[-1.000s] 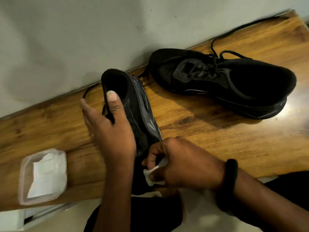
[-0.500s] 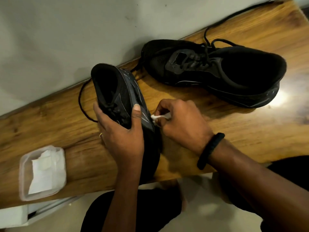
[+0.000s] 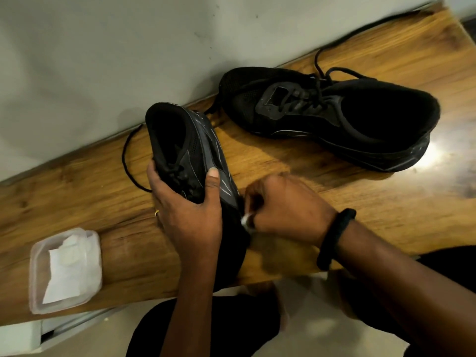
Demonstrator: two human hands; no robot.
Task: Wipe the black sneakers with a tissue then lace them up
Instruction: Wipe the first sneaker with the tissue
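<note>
Long wooden desk (image 3: 322, 202) against the grey wall. One black mesh sneaker (image 3: 332, 117) lies by the wall, toe pointing left, laces loose. Nearer the desk's front edge, the other black sneaker (image 3: 195, 161) is tipped on its side, heel toward the wall, toe toward the person. Left hand (image 3: 188, 217) fingers wrap its laced top; right hand (image 3: 288, 207) fingers pinch a small white tissue wad (image 3: 246, 220) against its sole edge. Clear plastic tub (image 3: 64, 269) sits at the desk's front left.

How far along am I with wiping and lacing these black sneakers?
Nothing looks finished. In hand: your left hand steadies the near sneaker on its side while your right hand rubs a tissue along its sole edge. Left: the far sneaker lies untouched, laces loose, and both still need lacing.
</note>
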